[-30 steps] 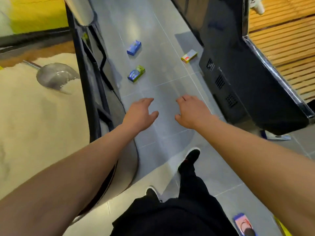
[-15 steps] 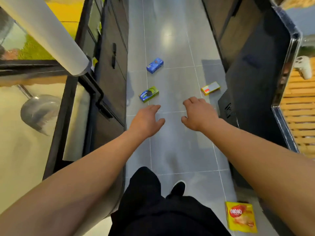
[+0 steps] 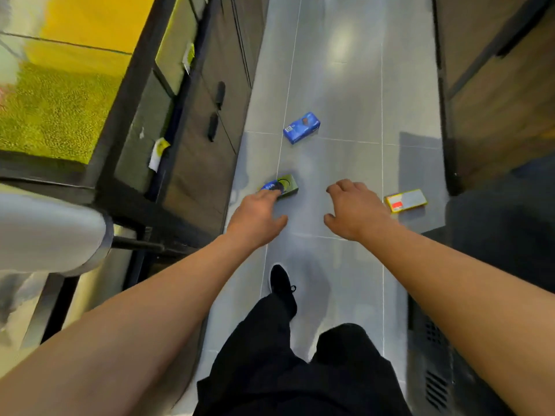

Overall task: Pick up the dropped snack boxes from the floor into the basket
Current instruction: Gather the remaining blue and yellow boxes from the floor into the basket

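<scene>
- Both bare arms are reaching forward and down, palms facing down.
- The left hand [image 3: 255,219] is hanging open, fingers loosely bent, thumb out toward the right hand.
- The right hand [image 3: 354,210] is hovering level with it, fingers loosely curled, holding nothing.
- One foot [image 3: 282,288] is stepping forward below the hands.

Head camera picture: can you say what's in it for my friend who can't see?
A person walks down a grey tiled aisle with both bare arms stretched forward, left hand and right hand open and holding nothing. Three snack boxes lie on the floor ahead: a blue box farthest, a green and blue box by the left fingers, and a yellow box to the right.
</scene>
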Demonstrator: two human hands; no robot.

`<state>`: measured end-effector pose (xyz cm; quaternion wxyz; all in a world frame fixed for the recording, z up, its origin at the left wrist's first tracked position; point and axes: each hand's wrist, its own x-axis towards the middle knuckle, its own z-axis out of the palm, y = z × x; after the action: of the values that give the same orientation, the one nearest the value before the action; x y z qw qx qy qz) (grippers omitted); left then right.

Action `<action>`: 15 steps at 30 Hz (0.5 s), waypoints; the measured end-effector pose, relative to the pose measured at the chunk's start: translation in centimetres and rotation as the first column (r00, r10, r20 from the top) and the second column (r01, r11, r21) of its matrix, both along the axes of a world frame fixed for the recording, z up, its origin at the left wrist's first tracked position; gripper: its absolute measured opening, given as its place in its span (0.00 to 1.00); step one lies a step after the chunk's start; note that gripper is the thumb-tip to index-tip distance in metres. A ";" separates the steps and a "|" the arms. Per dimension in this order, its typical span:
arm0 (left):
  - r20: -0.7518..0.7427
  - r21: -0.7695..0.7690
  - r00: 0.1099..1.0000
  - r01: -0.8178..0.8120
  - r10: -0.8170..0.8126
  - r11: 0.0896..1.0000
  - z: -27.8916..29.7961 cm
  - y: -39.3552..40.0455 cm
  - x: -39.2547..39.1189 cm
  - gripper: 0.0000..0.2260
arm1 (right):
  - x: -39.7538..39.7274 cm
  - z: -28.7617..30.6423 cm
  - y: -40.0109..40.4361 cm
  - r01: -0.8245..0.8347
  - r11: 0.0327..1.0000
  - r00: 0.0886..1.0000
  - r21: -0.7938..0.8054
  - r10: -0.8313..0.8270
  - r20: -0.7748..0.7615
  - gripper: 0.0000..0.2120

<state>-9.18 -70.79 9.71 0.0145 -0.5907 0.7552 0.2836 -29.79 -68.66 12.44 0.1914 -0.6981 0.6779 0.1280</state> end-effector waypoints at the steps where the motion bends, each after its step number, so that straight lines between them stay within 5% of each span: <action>1: 0.008 -0.001 1.000 -0.013 0.013 1.000 -0.3 -2.0 -0.4 0.27 | -0.4 -0.2 -2.2 -0.010 1.000 1.000 0.001 0.010 0.006 0.28; 15: 0.018 0.064 0.955 -0.297 0.297 0.953 -8.9 -21.6 -9.2 0.25 | -8.6 -10.6 -26.3 -0.287 0.946 0.957 0.152 0.278 0.077 0.27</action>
<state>-18.36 -92.41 0.79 -0.0059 -0.6979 0.6480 0.3049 -38.39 -94.99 1.83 0.2452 -0.7735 0.5528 0.1896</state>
